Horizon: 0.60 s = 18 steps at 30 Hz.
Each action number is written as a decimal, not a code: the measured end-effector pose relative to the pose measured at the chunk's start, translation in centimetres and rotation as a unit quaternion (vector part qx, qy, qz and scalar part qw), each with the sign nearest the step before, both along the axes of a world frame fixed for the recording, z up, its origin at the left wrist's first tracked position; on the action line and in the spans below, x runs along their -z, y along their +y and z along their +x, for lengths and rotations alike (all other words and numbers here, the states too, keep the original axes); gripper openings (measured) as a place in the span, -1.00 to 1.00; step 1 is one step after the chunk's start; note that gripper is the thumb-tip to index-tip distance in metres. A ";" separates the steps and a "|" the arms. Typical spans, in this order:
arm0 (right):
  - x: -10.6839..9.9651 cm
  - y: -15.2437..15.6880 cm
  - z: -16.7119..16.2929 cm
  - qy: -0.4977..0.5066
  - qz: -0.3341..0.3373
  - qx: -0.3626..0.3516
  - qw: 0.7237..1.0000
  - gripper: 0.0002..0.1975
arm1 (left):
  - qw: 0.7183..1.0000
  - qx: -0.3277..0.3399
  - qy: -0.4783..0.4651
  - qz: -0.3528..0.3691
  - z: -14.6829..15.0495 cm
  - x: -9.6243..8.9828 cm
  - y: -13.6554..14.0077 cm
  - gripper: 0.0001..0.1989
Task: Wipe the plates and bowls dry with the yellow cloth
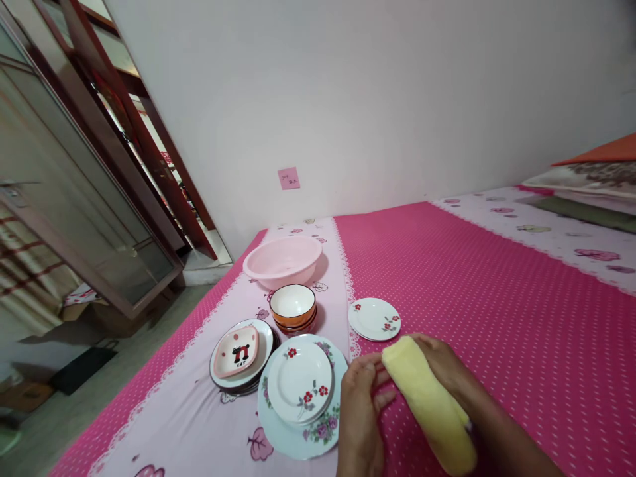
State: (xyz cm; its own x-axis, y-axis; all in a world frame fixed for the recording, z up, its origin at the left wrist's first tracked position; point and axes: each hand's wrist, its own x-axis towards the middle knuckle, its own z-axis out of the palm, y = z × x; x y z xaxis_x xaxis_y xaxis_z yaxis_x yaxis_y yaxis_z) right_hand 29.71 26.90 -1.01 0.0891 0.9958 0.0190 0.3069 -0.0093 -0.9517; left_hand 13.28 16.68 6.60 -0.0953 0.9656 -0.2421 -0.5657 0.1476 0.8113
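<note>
A folded yellow cloth (422, 391) hangs in front of me over the pink bedspread. My right hand (440, 358) grips it from behind and the right, with most of its fingers hidden by the fabric. On the other side, my left hand (364, 401) has curled fingers that meet the cloth's upper left edge. Just beyond the hands lies a small white plate (372, 318) with red flowers, seemingly on top of another. Left of my left hand, small flowered plates (293, 381) rest on a larger pale-green-rimmed plate (283, 440).
A square cat-print dish (231, 358) sits on stacked dark-rimmed plates (223, 382). Behind are stacked orange bowls (293, 315) and a pink basin (278, 265). The pink bedspread (397, 258) reaches the wall. Folded bedding (596, 179) lies far right; a glass door (84, 172) stands left.
</note>
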 end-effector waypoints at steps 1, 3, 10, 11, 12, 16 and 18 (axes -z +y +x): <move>0.0 0.1 0.1 0.002 -0.004 -0.010 1.000 -0.69 | 1.000 -0.004 -0.001 0.000 0.0 0.0 0.0 -0.55; 0.1 0.4 0.1 0.004 -0.010 -0.034 0.999 -0.66 | 1.000 -0.014 -0.002 -0.002 0.0 0.0 0.1 -0.55; 0.2 0.4 -0.7 -0.018 -0.012 -0.124 0.992 -0.35 | 1.000 -0.027 0.011 -0.012 0.1 0.5 0.2 -0.59; 0.3 0.4 -0.8 -0.023 -0.012 -0.134 0.991 -0.32 | 0.999 -0.027 0.016 -0.014 0.1 0.5 0.2 -0.59; 0.5 0.4 -0.9 -0.027 -0.011 -0.142 0.989 -0.30 | 0.999 -0.028 0.018 -0.016 0.1 0.5 0.1 -0.59; 1.6 0.6 -1.3 -0.045 0.012 -0.143 0.989 -0.35 | 0.999 -0.025 0.027 -0.018 0.1 0.6 0.2 -0.62; 2.2 0.8 -1.5 -0.057 0.030 -0.132 0.989 -0.40 | 0.999 -0.023 0.033 -0.019 0.0 0.7 0.4 -0.64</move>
